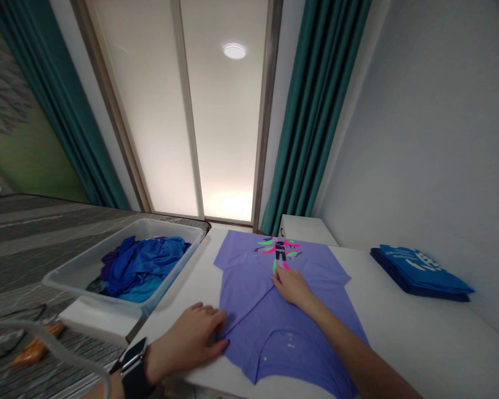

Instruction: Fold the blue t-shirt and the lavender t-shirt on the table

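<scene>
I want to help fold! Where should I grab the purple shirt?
Probably the free right sleeve of the purple shirt, coming from the right: it lies flat beside bare table, while the left hand and right hand press the rest.

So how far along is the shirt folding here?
Done: a stack of folded blue shirts lies at the right of the table. In hand: the purple T-shirt lies spread flat, left hand on its edge, right hand on its middle. Left: crumpled blue clothes in the bin.
</scene>
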`<state>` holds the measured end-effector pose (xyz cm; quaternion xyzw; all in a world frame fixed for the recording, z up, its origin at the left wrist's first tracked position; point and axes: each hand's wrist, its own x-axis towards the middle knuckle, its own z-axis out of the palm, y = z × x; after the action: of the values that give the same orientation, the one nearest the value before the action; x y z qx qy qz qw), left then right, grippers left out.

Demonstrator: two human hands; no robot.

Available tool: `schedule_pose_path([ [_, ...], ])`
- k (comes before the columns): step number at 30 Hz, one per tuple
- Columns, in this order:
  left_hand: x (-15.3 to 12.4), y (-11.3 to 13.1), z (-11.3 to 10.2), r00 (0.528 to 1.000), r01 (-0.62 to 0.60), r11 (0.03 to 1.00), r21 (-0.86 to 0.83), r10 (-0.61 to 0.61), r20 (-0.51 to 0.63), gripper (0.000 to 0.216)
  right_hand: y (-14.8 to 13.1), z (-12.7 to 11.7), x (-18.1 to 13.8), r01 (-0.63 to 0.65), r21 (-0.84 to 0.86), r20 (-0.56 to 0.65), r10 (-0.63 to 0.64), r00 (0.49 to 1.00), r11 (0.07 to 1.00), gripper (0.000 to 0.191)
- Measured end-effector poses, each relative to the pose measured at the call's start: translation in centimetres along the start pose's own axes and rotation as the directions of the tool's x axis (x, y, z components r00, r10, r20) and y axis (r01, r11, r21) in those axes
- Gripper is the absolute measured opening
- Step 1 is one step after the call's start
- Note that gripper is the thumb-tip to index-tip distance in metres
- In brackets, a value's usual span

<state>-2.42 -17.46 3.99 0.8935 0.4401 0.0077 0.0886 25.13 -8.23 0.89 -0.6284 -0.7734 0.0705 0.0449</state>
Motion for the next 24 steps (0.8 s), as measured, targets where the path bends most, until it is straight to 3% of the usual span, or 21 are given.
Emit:
schedule_pose_path([
  [3, -0.4, 0.0, 0.3, 1.0, -0.013, 0.999, 0.03, 0.013, 0.006, 0.005, 0.2, 0.0, 0.1, -0.003, 0.03, 0.002, 0.003, 1.0, 1.0, 0.018],
  [14, -0.6, 0.0, 0.5, 1.0, -0.012, 1.0, 0.025, 0.012, 0.005, 0.011, 3.5, -1.9, 1.9, 0.016, 0.168, 0.062, -0.027, 0.998, 0.986, 0.022],
  [24, -0.9, 0.0, 0.4, 1.0, 0.004, 1.0, -0.009, -0.004, -0.002, 0.014, 1.6, -0.5, 0.8, 0.03, 0.148, 0.052, -0.038, 0.998, 0.989, 0.017],
])
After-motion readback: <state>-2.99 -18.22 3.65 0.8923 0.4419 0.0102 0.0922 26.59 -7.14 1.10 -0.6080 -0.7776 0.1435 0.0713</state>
